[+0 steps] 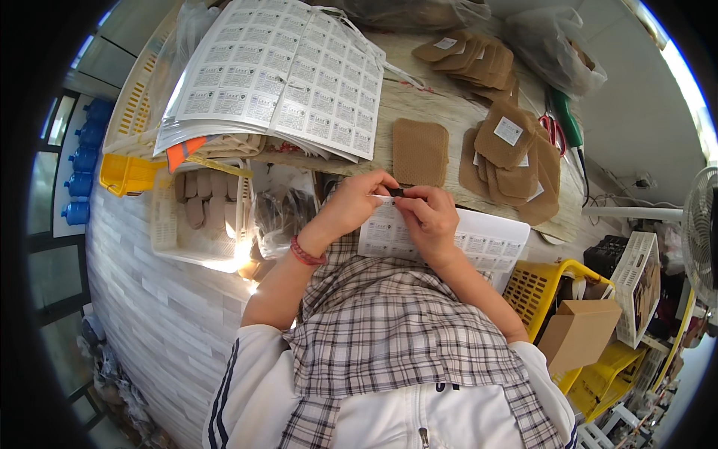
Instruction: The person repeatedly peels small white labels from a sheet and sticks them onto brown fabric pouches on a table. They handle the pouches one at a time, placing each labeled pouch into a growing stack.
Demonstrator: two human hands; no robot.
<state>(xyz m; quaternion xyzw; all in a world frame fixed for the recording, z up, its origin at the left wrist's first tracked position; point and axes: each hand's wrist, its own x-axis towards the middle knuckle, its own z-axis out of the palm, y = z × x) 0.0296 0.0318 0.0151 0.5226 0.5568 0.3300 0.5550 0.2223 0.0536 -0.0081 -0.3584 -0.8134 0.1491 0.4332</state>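
Note:
My left hand and my right hand come together at the table's near edge, both with fingers pinched. Between their fingertips is a small dark patch, too small to make out. Under my hands, a white sheet of printed labels lies across my lap. Just beyond them sits a neat stack of brown fabric pads. To its right, more brown pads are heaped loosely, several bearing a white label.
A thick pile of label sheets covers the table's left part. Red scissors and a green-handled tool lie at the right. A white basket of pads stands left, a yellow crate and cardboard box right.

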